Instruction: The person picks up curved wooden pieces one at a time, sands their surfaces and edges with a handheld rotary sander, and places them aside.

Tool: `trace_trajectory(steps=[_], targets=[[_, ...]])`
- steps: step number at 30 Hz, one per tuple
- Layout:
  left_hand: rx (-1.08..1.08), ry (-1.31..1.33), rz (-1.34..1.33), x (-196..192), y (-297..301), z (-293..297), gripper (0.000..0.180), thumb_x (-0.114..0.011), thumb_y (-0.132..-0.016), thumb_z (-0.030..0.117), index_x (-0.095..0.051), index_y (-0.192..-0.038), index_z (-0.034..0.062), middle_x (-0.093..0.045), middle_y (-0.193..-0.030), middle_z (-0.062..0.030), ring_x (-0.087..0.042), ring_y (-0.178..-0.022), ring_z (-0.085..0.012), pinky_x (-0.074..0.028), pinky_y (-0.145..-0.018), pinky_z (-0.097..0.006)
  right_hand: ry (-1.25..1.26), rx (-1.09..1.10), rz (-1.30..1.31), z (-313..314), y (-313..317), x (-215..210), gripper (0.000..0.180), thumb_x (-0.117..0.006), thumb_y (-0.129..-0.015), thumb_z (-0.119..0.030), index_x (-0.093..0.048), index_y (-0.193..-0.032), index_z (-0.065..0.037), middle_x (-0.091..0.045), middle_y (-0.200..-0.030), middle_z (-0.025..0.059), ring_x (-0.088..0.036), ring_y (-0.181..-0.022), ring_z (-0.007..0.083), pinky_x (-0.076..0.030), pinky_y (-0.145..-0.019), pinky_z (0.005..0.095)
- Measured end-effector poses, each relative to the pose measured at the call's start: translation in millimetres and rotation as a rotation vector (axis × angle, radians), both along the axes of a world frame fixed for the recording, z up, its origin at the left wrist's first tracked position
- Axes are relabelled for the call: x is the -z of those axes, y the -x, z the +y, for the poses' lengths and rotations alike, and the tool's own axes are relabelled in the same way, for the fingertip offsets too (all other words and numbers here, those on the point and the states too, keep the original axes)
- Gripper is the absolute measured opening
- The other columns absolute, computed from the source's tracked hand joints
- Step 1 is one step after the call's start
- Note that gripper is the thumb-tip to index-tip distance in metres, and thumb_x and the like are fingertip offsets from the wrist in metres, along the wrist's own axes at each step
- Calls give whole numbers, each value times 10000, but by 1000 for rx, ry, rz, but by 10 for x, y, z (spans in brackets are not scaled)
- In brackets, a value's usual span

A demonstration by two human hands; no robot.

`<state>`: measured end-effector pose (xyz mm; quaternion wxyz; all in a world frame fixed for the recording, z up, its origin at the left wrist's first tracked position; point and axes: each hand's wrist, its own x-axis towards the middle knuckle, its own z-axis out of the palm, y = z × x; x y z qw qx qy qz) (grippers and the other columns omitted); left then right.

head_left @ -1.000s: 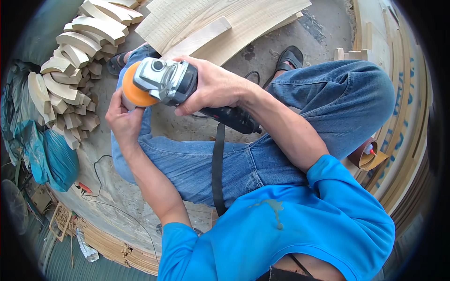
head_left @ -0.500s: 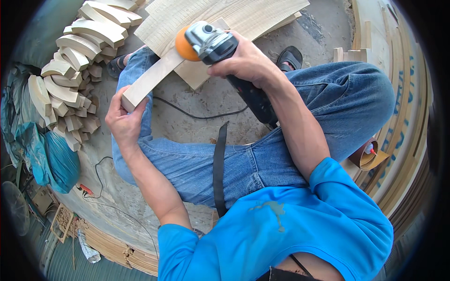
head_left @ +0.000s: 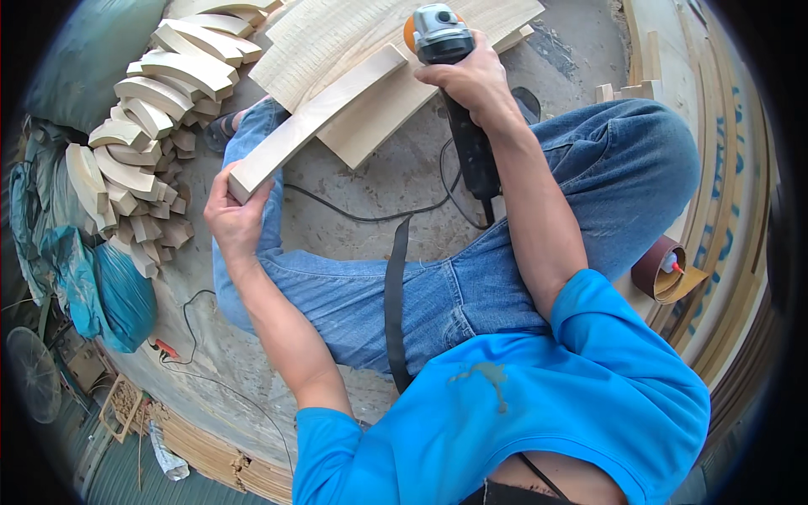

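Observation:
My left hand (head_left: pixel 236 215) is closed round the near end of a long pale wooden bar (head_left: pixel 320 118). The bar's far part lies over flat wooden boards (head_left: pixel 362 135) on the floor. My right hand (head_left: pixel 475 80) grips an angle grinder (head_left: pixel 467 126) by its dark body. Its metal head, with an orange disc (head_left: pixel 411 35) partly hidden behind it, is up beyond the far end of the bar. The disc is apart from the wood. A black cord (head_left: pixel 362 219) runs from the grinder across the floor between my legs.
Several curved wooden pieces (head_left: pixel 160 93) are piled at the left, with a blue-green bag (head_left: pixel 126 295) nearer me. Long wooden strips (head_left: pixel 715 210) line the right side, beside a roll of brown abrasive sheet (head_left: pixel 656 269). A tray of sawdust (head_left: pixel 122 404) stands lower left.
The grinder has lifted off the bar's top face and moved right and away. The bar's upper face is now uncovered along its length. My left hand keeps its hold.

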<state>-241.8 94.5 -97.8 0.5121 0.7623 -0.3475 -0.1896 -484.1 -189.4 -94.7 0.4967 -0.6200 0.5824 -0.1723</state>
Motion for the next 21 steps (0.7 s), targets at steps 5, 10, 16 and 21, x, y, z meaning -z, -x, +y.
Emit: trace_trajectory(steps=[5,10,16,21], targets=[[-53,-109,66,117,-75,-6,437,-867,-823,35,-650,-1199,-15,-695,-1049,-44,-664,-902,-112,-567,-775,-259,-234,-41,-460,30,40,-194,393,-874,-780,-205,-686,-1048,12,-705,-839,105,-685,-705,143,-565,-619,303],[-137,1,262,386,-241,-56,522,-811,-918,162,-565,-1350,3,-691,-1063,-80,-653,-811,-119,-564,-648,-265,-248,-76,-687,-4,190,-544,389,-887,-756,-192,-699,-1019,24,-712,-807,118,-694,-670,165,-579,-591,304],[-317,79,590,710,-464,-19,534,-725,-992,212,-512,-1450,39,-659,-1010,-50,-633,-774,-121,-579,-678,-271,-214,-6,-884,-76,646,-929,403,-849,-825,-182,-655,-1097,43,-708,-879,124,-723,-730,200,-616,-633,303],[-293,96,663,816,-595,-71,538,-702,-998,158,-489,-1482,57,-667,-993,-41,-644,-788,-123,-591,-693,-274,-329,56,-1052,-160,1282,-1245,447,-782,-910,-172,-553,-1210,68,-660,-991,149,-715,-857,231,-638,-691,332]])
